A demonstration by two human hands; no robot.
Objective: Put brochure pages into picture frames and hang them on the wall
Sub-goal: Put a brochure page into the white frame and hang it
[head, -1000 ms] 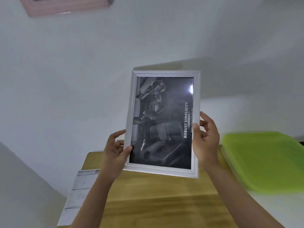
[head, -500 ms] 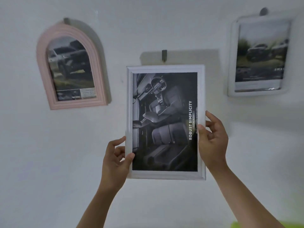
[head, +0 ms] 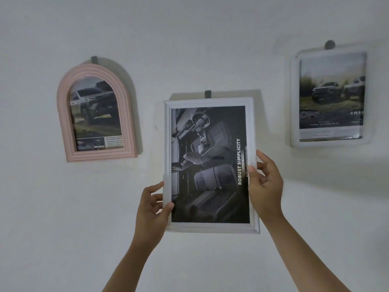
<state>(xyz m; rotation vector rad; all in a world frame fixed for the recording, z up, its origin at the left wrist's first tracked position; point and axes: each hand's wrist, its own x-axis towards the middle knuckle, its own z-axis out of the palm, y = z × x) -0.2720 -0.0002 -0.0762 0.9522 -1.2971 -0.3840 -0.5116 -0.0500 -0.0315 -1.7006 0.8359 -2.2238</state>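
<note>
Hands (head: 208, 199) gripping white frame (head: 210, 227) (upright), below hook (head: 208, 94)

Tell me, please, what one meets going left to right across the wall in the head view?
Pink arched frame → left hand → white frame held by both hands → right hand → white hung frame.

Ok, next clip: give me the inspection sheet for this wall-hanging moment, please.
Surface: white wall, bare between frames.
Job's things: white rectangular frame with dark car-interior page, held upright just below grey wall hook; pink arched frame and white rounded frame hang on hooks.
Clutter: nothing seen.
Hands: left hand grips the frame's left edge; right hand grips its right edge.
Cables: nothing seen.
Surroundings: nothing seen.
</note>
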